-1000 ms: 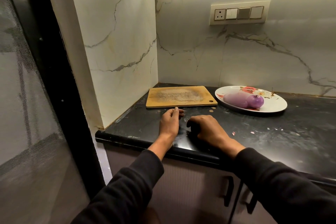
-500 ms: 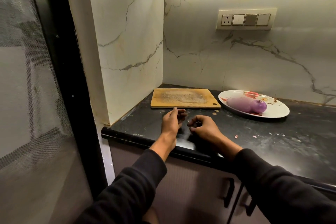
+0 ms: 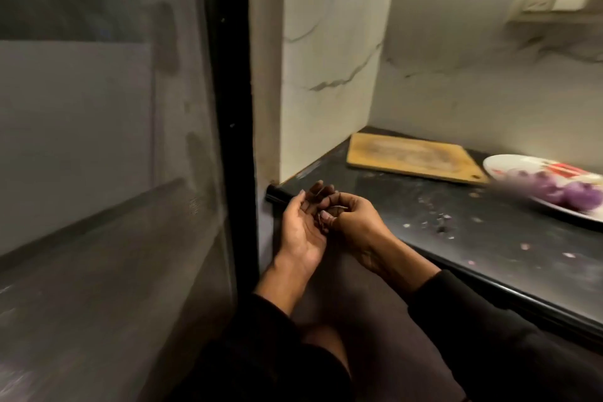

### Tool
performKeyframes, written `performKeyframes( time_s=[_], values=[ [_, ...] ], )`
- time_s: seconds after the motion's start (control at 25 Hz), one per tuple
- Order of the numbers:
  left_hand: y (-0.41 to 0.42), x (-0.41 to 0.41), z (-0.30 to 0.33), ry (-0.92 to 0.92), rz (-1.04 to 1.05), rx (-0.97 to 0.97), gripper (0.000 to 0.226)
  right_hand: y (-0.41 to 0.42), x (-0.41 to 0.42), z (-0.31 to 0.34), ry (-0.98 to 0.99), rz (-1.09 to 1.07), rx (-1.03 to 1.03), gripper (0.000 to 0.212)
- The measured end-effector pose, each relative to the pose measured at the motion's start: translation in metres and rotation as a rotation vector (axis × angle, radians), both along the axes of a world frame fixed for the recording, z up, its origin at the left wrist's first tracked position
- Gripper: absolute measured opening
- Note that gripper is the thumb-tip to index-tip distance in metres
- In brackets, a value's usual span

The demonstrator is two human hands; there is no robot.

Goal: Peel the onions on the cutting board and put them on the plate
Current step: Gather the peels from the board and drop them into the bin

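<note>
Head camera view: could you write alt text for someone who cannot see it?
A person's left hand lies cupped, palm up, at the black counter corner while the right hand pinches small scraps into it. Behind, a bare cutting board and peeled onions on a plate.

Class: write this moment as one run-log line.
onions: peeled, on plate | cutting board: bare | left hand: cupped, palm up | right hand: grip on small scraps, above left palm

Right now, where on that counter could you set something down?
The cutting board is bare. Dark counter between the hands and plate holds only peel scraps. The plate, with peeled onions, is crowded.
</note>
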State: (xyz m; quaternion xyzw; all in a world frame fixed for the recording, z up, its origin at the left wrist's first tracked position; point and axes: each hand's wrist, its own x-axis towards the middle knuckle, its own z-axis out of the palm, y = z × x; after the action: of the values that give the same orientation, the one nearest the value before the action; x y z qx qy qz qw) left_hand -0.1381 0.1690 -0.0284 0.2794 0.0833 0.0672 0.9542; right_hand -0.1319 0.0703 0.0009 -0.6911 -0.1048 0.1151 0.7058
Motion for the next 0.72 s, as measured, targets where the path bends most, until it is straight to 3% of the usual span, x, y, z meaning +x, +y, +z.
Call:
performKeyframes(
  time_s=[0.36, 0.52, 0.6, 0.64, 0.72],
  values=[
    [0.137, -0.09, -0.135, 0.247, 0.189, 0.021, 0.041, 0.139, -0.062, -0.139, 0.14, 0.274, -0.121, 0.022],
    [0.165, -0.131, -0.2, 0.449, 0.218, 0.013, 0.04, 0.174, -0.095, -0.208, 0.18, 0.391, -0.289, 0.03],
    [0.167, -0.149, -0.23, 0.582, 0.196, 0.04, 0.04, 0.183, -0.107, -0.242, 0.189, 0.429, -0.433, 0.021],
    [0.166, -0.156, -0.243, 0.661, 0.175, 0.068, 0.042, 0.183, -0.112, -0.256, 0.14, 0.459, -0.522, 0.016],
    [0.167, -0.167, -0.276, 0.86, 0.115, 0.249, 0.053, 0.185, -0.121, -0.279, 0.028, 0.531, -0.619, 0.028]
  ],
)
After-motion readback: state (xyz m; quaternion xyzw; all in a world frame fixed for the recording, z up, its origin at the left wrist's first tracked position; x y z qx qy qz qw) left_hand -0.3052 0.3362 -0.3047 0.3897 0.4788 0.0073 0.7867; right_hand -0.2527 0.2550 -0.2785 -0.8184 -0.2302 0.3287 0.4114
